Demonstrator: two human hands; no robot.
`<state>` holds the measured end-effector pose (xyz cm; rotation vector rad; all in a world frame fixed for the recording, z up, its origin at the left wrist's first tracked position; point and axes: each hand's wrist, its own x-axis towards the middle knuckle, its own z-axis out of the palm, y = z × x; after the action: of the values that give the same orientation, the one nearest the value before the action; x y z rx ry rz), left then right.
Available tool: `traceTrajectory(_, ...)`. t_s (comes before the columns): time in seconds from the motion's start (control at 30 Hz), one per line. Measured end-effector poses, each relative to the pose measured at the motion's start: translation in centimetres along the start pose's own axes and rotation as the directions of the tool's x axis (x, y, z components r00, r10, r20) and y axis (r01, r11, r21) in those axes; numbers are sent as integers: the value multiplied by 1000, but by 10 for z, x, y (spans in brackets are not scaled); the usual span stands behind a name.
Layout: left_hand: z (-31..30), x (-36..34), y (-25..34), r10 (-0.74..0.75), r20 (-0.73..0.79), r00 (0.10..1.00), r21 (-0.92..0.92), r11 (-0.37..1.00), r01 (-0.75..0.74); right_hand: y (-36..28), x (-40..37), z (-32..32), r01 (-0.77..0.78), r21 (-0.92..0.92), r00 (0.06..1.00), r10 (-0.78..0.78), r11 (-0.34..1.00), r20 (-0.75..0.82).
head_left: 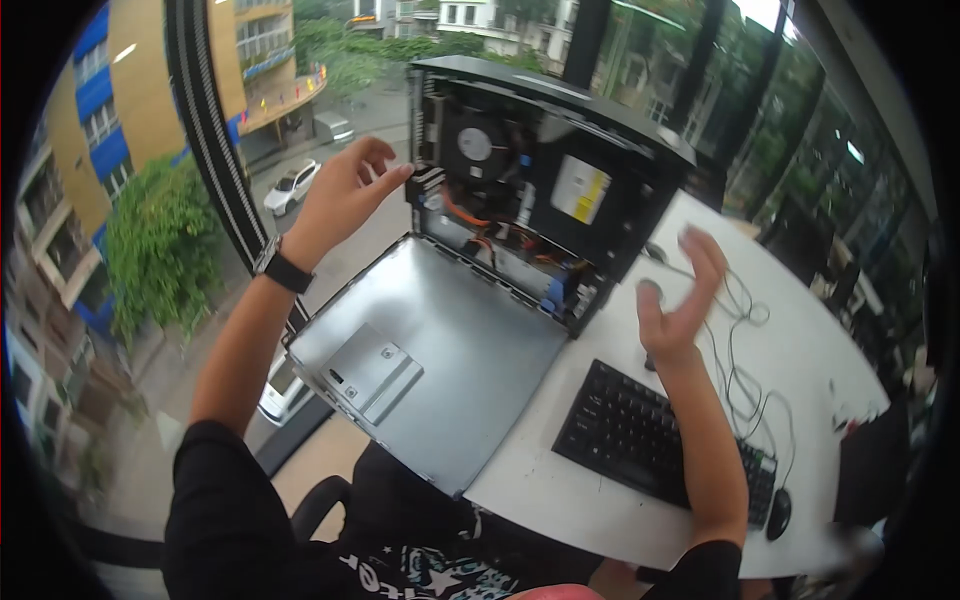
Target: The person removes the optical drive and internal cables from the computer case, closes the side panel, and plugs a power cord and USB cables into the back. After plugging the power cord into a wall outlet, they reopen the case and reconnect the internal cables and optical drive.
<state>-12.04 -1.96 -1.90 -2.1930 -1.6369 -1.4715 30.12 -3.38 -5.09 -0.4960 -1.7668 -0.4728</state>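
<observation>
- Keyboard [640,435], black matte plastic, is lying at 5 o'clock on the smooth white table [535,475]. A rounded black mouse [778,515] is sitting just beside its right end.
- Side panel [450,350], flat grey sheet metal with a dull sheen and a raised rectangular plate, is lying open at 7 o'clock. Its near corner is overhanging the table edge.
- Right hand [680,295] is hovering at 3 o'clock above the table, motion-blurred, with fingers spread and loosely bent, holding nothing.
- Thin cables [740,340] are looping across the table just behind that hand.
- Left hand [345,195], with a black wristwatch [283,265] on the wrist, is reaching in at 10 o'clock. Its fingers are loosely curled, tips touching the case's upper left edge, clasping nothing.
- Computer case [620,190], a black boxy shell, is standing opened at 12 o'clock on the table's far side, showing a round fan [475,145] and orange wiring.
- Risks, as judged:
  - A nudge from a forearm could tip the overhanging panel off the table.
  - Thin sheet-metal edges could nick fingertips.
  - The right hand could snag the cables and drag the mouse.
</observation>
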Motion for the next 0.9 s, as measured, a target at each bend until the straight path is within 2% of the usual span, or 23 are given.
traceTrajectory(0.07, -1, 3, -32, -7, 17, 1000, -31, 999, 8, -31, 25, -2, 354, -199, 934, -332, 914, 134)
traceTrajectory(0.13, 4, 10, -51, -51, 57, 997, -122, 991, 58, -74, 41, 29, 298, 4, 912, -286, 955, 293)
traceTrajectory(0.17, 5, 18, -56, -162, 194, 968, -257, 943, 210, -89, 44, 52, 240, 25, 912, -234, 970, 337)
traceTrajectory(0.2, 9, 24, -60, -159, 208, 965, -262, 942, 211, -101, 43, 71, 211, -87, 889, -154, 974, 431)
traceTrajectory(0.23, 16, 31, -64, -205, 283, 937, -401, 862, 309, -107, 40, 87, 190, -206, 860, -61, 960, 507)
traceTrajectory(0.27, 24, 38, -68, -237, 363, 901, -518, 753, 406, -106, 38, 104, 182, -222, 861, -46, 958, 507)
traceTrajectory(0.3, 33, 45, -75, -190, 430, 883, -579, 692, 431, -102, 38, 122, 132, -318, 844, 62, 939, 533)
traceTrajectory(0.33, 41, 49, -78, -183, 433, 883, -583, 690, 429, -98, 38, 137, 92, -410, 819, 165, 908, 549)
traceTrajectory(0.37, 49, 54, -82, -103, 478, 872, -611, 674, 414, -92, 38, 150, 97, -416, 820, 164, 904, 549)
traceTrajectory(0.43, 68, 67, -92, 15, 538, 843, -663, 625, 412, -85, 39, 170, 181, -519, 732, 238, 835, 638)
traceTrajectory(0.47, 75, 69, -99, 17, 543, 840, -667, 616, 419, -83, 40, 176, 185, -522, 724, 244, 833, 645)
traceTrajectory(0.53, 69, 67, -89, 120, 603, 789, -727, 489, 482, -79, 43, 185, 267, -495, 740, 152, 827, 655)
traceTrajectory(0.6, 70, 65, -85, 116, 578, 808, -764, 424, 486, -81, 49, 193, 297, -475, 716, 136, 829, 685)
traceTrajectory(0.67, 75, 66, -94, 144, 595, 791, -723, 525, 449, -83, 51, 205, 271, -436, 775, 75, 858, 628)
traceTrajectory(0.7, 90, 69, -104, 119, 545, 830, -739, 536, 408, -83, 53, 211, 242, -440, 775, 101, 865, 624)
traceTrajectory(0.73, 84, 64, -97, 121, 553, 825, -746, 514, 424, -81, 52, 218, 246, -444, 758, 114, 862, 642)
traceTrajectory(0.8, 69, 63, -91, 198, 553, 809, -748, 546, 377, -73, 51, 230, 266, -385, 817, 4, 884, 576)
traceTrajectory(0.9, 84, 60, -99, 157, 494, 855, -741, 590, 320, -68, 52, 240, 255, -390, 837, 0, 885, 547)
